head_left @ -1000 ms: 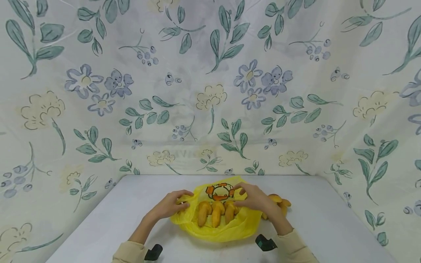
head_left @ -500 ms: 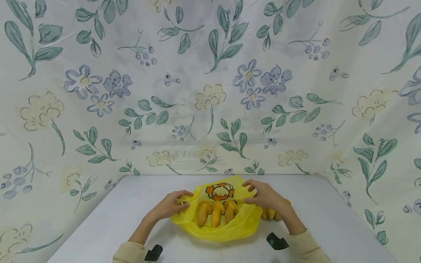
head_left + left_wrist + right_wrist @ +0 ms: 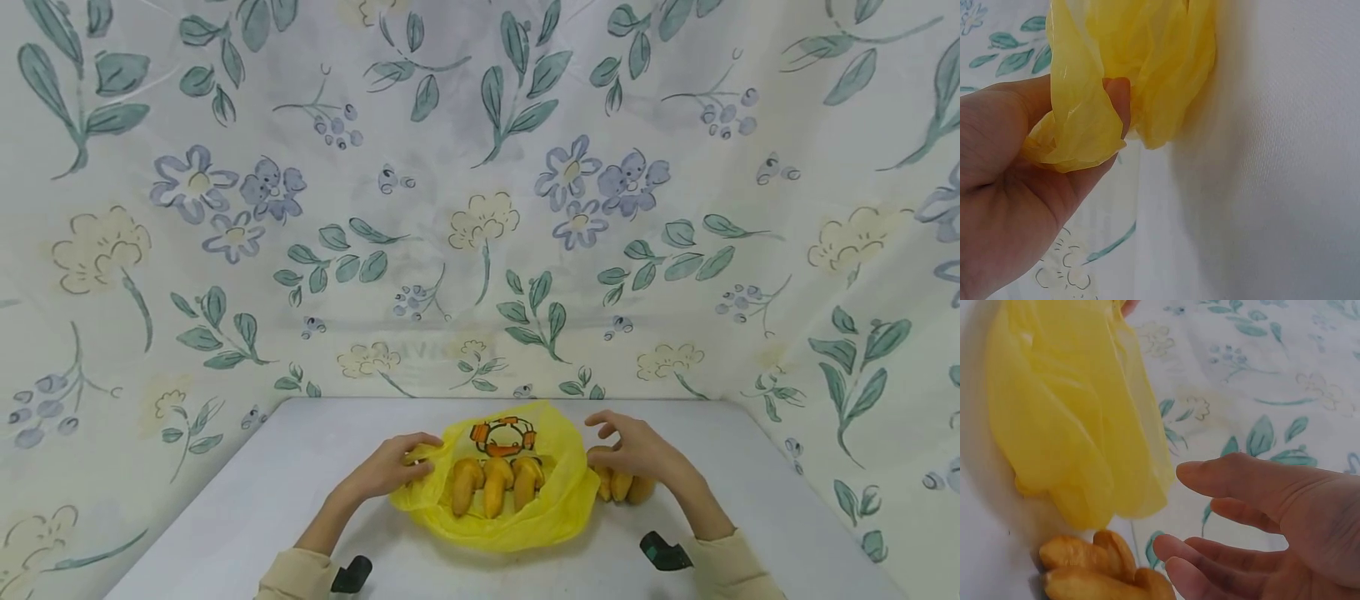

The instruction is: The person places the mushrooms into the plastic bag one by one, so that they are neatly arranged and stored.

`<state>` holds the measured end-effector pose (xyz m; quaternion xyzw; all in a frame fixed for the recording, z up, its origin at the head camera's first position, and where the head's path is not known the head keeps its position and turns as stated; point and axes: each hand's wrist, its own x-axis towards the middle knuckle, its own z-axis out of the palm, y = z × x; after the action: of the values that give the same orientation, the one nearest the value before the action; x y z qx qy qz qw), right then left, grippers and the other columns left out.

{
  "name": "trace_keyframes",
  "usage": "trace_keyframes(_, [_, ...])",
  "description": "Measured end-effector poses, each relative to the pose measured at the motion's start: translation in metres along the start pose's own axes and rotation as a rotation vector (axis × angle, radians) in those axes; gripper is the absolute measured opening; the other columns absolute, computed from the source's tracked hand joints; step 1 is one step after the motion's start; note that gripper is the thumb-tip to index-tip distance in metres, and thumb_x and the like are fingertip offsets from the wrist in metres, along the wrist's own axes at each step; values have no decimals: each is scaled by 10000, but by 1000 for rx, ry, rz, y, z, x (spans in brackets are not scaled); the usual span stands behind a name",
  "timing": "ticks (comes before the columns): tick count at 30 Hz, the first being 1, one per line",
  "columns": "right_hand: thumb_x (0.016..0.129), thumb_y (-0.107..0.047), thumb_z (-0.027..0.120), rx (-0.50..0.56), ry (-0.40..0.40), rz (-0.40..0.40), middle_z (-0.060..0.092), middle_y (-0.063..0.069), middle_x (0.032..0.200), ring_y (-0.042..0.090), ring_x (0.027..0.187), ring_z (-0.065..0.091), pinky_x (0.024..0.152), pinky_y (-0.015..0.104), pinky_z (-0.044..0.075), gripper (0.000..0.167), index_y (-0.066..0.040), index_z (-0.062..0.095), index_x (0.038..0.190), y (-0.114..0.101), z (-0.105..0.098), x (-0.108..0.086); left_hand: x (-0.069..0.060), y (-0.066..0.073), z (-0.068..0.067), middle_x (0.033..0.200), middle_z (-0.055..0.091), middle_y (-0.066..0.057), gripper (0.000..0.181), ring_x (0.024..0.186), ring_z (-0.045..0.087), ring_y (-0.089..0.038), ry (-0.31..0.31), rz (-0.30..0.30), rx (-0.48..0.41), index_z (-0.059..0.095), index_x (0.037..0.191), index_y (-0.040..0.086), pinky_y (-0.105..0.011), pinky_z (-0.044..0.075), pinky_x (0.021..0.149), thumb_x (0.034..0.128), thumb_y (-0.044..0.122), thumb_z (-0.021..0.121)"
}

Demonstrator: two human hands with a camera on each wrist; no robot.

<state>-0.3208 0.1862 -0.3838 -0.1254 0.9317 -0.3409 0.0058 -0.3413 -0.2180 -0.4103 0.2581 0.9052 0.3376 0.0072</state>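
A yellow plastic bag (image 3: 517,533) with a duck print lies mid-table, its mouth spread toward me. Inside it three yellow-brown mushrooms (image 3: 495,492) lie side by side. My left hand (image 3: 390,467) grips the bag's left edge; in the left wrist view thin folds of bag film (image 3: 1079,106) are held between its thumb and fingers. Right of the bag, my right hand (image 3: 637,450) hovers with loosely bent, parted fingers and holds nothing. Below it lie several more mushrooms (image 3: 621,487), partly hidden by the hand. In the right wrist view these mushrooms (image 3: 1097,569) sit close to the fingertips.
The white table (image 3: 300,450) ends at the back against a floral cloth (image 3: 480,208), which also rises at both sides. A dark wrist camera (image 3: 665,552) sits below the right forearm, another camera (image 3: 351,575) beside the left one.
My right hand has left the mushrooms in the bag and moved right, past the bag's edge, over the mushrooms outside. My left hand stays on the bag.
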Motion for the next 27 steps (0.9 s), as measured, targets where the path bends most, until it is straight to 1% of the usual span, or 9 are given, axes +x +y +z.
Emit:
trace_keyframes(5, [832, -276, 781, -29, -3, -24, 631, 191, 1206, 274, 979, 657, 838, 462, 576, 500, -124, 584, 1266, 14, -8, -5, 1, -1, 0, 1369, 575, -212, 330, 1283, 505, -421, -4, 0, -3, 620, 1262, 59, -637, 394, 1060, 945, 147, 636])
trace_keyframes(9, [830, -271, 781, -49, -14, -28, 639, 169, 1184, 242, 940, 638, 799, 421, 578, 515, -108, 575, 1273, 22, -12, -9, 1, -1, 1, 1373, 571, -212, 329, 1292, 496, -429, -2, 1, -6, 622, 1261, 60, -641, 391, 1061, 945, 153, 636])
trace_keyframes(12, [830, -277, 781, -37, -34, -14, 628, 161, 1187, 212, 901, 615, 749, 376, 575, 541, -106, 558, 1293, 25, -15, -9, 1, -1, 1, 1371, 574, -208, 327, 1296, 493, -430, 2, -6, -10, 625, 1257, 62, -640, 391, 1060, 944, 155, 640])
trace_keyframes(14, [828, -284, 783, -21, -46, -6, 618, 171, 1198, 209, 892, 612, 731, 367, 576, 565, -99, 546, 1307, 26, -17, -10, 1, -1, 1, 1368, 577, -204, 327, 1297, 494, -428, 1, -9, -13, 625, 1257, 64, -638, 391, 1061, 944, 157, 640])
trace_keyframes(19, [824, -318, 785, -29, -39, 2, 610, 201, 1207, 237, 923, 629, 767, 406, 575, 622, -85, 524, 1339, 30, -22, -11, 1, 0, 2, 1366, 580, -200, 326, 1301, 490, -431, 5, -12, -19, 625, 1257, 64, -638, 388, 1064, 945, 159, 641])
trace_keyframes(21, [823, -338, 782, -40, -30, 20, 605, 214, 1221, 250, 942, 634, 782, 419, 572, 638, -91, 517, 1348, 33, -24, -11, 1, 0, 2, 1363, 583, -200, 324, 1302, 490, -432, 10, -13, -16, 628, 1253, 62, -637, 390, 1063, 942, 150, 643])
trace_keyframes(23, [823, -350, 779, -30, -32, 41, 587, 240, 1248, 260, 948, 641, 777, 427, 579, 657, -86, 504, 1358, 37, -27, -12, 1, 0, 2, 1363, 583, -200, 327, 1301, 491, -430, 10, -10, -5, 626, 1255, 58, -631, 397, 1060, 943, 153, 640])
trace_keyframes(27, [820, -359, 780, -10, -38, 63, 561, 271, 1265, 234, 890, 641, 750, 408, 585, 687, -70, 484, 1369, 44, -31, -13, 1, 0, 2, 1361, 586, -197, 327, 1301, 495, -424, 4, -15, -4, 626, 1257, 57, -625, 402, 1060, 943, 148, 637])
